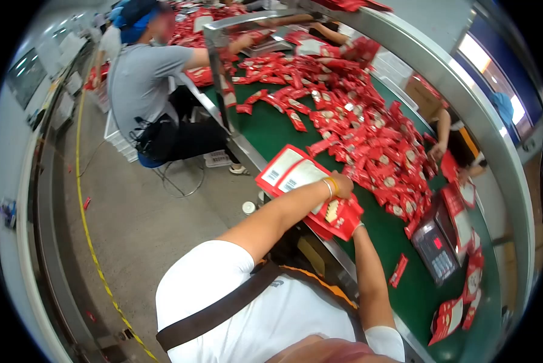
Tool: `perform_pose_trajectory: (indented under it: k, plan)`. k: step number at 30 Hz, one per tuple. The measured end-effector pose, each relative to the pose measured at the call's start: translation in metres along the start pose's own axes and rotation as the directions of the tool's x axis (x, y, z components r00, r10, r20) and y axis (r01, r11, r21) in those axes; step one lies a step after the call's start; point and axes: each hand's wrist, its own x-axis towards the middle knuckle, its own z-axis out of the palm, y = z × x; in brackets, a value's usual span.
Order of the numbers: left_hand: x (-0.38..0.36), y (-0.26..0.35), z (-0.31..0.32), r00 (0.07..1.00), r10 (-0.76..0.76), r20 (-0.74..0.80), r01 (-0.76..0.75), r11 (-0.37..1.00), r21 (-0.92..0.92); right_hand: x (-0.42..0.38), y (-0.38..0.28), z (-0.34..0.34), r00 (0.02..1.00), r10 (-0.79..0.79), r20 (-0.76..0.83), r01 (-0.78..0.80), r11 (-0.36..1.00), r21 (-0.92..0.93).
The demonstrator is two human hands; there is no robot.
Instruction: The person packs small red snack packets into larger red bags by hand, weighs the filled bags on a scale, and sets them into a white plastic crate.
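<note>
My left hand (343,185), with a yellow band and a pale band at the wrist, is curled at the upper edge of a red pouch (346,219). Its fingertips are hidden. The pouch has a cream-coloured picture on its front and tilts over the table's near edge. My right hand (360,227) is at the lower right side of this pouch, mostly hidden behind it, and appears to grip it. Flat red-and-white pouches with barcodes (288,174) lie under and beside my left forearm. Beyond my hands spreads a large heap of small red packets (374,145).
A digital scale (436,251) stands on the green tabletop (377,242) at right, with red pouches (450,317) nearer. One loose packet (398,270) lies alone. A metal frame (495,115) arches overhead. A co-worker (147,85) sits at left; another person's hand (438,150) reaches in across the table.
</note>
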Motion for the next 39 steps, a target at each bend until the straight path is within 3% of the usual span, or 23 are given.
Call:
perform_pose_trajectory:
  k: [3, 5, 6, 7, 9, 10, 11, 14, 17, 18, 19, 20, 22, 23, 25, 27, 28, 29, 31, 32, 34, 37, 39]
  plan:
    - [0.007, 0.003, 0.005, 0.998, -0.001, -0.063, -0.004, 0.997, -0.078, -0.033, 0.002, -0.028, 0.991, -0.043, -0.125, 0.063, 0.985, 0.158]
    - [-0.004, 0.004, 0.009, 0.966, -0.016, -0.259, -0.007, 0.996, -0.087, -0.071, -0.059, -0.018, 0.821, -0.168, -0.546, 0.030, 0.967, -0.253]
    - [-0.013, 0.008, 0.005, 0.948, 0.012, -0.318, -0.039, 0.996, -0.077, -0.085, -0.082, -0.006, 0.798, -0.071, -0.599, 0.074, 0.997, -0.020]
    - [-0.020, 0.015, 0.002, 0.929, 0.036, -0.369, -0.068, 0.995, -0.073, -0.095, -0.097, 0.005, 0.777, 0.031, -0.629, 0.134, 0.968, 0.213]
    - [-0.034, 0.040, -0.005, 0.835, 0.114, -0.538, -0.197, 0.975, -0.099, -0.101, -0.110, 0.011, 0.948, -0.080, -0.307, 0.121, 0.986, 0.116]
    - [-0.042, 0.058, -0.009, 0.845, 0.157, -0.511, -0.236, 0.967, -0.093, -0.108, -0.127, 0.021, 0.962, -0.019, -0.273, 0.023, 1.000, 0.011]
    - [-0.051, 0.074, -0.016, 0.775, 0.200, -0.599, -0.318, 0.943, -0.097, -0.112, -0.141, 0.027, 0.971, 0.044, -0.236, -0.069, 0.993, -0.099]
    - [-0.067, 0.098, -0.024, 0.600, 0.241, -0.763, -0.491, 0.864, -0.113, -0.114, -0.118, 0.023, 0.878, -0.118, -0.463, 0.089, 0.993, -0.084]
    - [-0.090, 0.103, -0.029, 0.404, 0.212, -0.890, -0.634, 0.767, -0.105, -0.137, -0.121, 0.011, 0.823, 0.000, -0.568, -0.055, 0.995, -0.079]
    - [-0.101, 0.101, -0.025, 0.407, 0.214, -0.888, -0.634, 0.766, -0.106, -0.142, -0.116, 0.006, 0.761, -0.220, -0.610, 0.148, 0.975, -0.166]
    - [-0.110, 0.097, -0.020, 0.409, 0.214, -0.887, -0.634, 0.766, -0.107, -0.157, -0.131, -0.003, 0.774, 0.026, -0.632, -0.039, 0.999, -0.007]
    - [-0.114, 0.090, -0.009, 0.454, 0.223, -0.862, -0.619, 0.775, -0.125, -0.169, -0.143, -0.012, 0.708, 0.058, -0.703, -0.014, 0.998, 0.068]
    - [-0.123, 0.076, 0.017, 0.581, 0.199, -0.789, -0.549, 0.812, -0.200, -0.179, -0.138, -0.051, 0.500, -0.132, -0.856, 0.215, 0.976, -0.025]
    - [-0.125, 0.070, 0.030, 0.584, 0.195, -0.788, -0.548, 0.811, -0.205, -0.185, -0.128, -0.085, 0.448, -0.120, -0.886, 0.345, 0.938, 0.047]
    - [-0.122, 0.059, 0.057, 0.636, 0.153, -0.756, -0.426, 0.887, -0.179, -0.192, -0.146, -0.124, 0.239, -0.196, -0.951, 0.532, 0.846, -0.041]
    - [-0.114, 0.050, 0.084, 0.655, 0.125, -0.745, -0.386, 0.903, -0.187, -0.191, -0.146, -0.175, 0.144, 0.011, -0.989, 0.654, 0.750, 0.103]
    - [-0.109, 0.046, 0.098, 0.689, 0.107, -0.717, -0.318, 0.934, -0.166, -0.200, -0.138, -0.216, 0.082, 0.136, -0.987, 0.390, 0.908, 0.157]
    - [-0.106, 0.045, 0.105, 0.721, 0.086, -0.688, -0.250, 0.958, -0.142, -0.194, -0.139, -0.230, 0.010, 0.122, -0.992, 0.528, 0.842, 0.109]
    - [-0.107, 0.049, 0.105, 0.718, 0.092, -0.690, -0.245, 0.961, -0.127, -0.199, -0.100, -0.301, 0.091, 0.139, -0.986, 0.589, 0.791, 0.166]
    - [-0.109, 0.051, 0.104, 0.719, 0.104, -0.687, -0.238, 0.966, -0.103, -0.200, -0.111, -0.295, 0.093, 0.136, -0.986, 0.580, 0.798, 0.165]
    - [-0.111, 0.051, 0.102, 0.714, 0.074, -0.696, -0.234, 0.962, -0.138, -0.205, -0.146, -0.261, 0.260, 0.120, -0.958, 0.641, 0.721, 0.264]
    - [-0.110, 0.046, 0.104, 0.705, 0.044, -0.708, -0.240, 0.954, -0.179, -0.217, -0.147, -0.229, 0.073, 0.223, -0.972, 0.512, 0.828, 0.228]
    - [-0.108, 0.046, 0.105, 0.689, 0.055, -0.723, -0.258, 0.950, -0.174, -0.247, -0.092, -0.237, 0.023, 0.250, -0.968, 0.422, 0.875, 0.236]
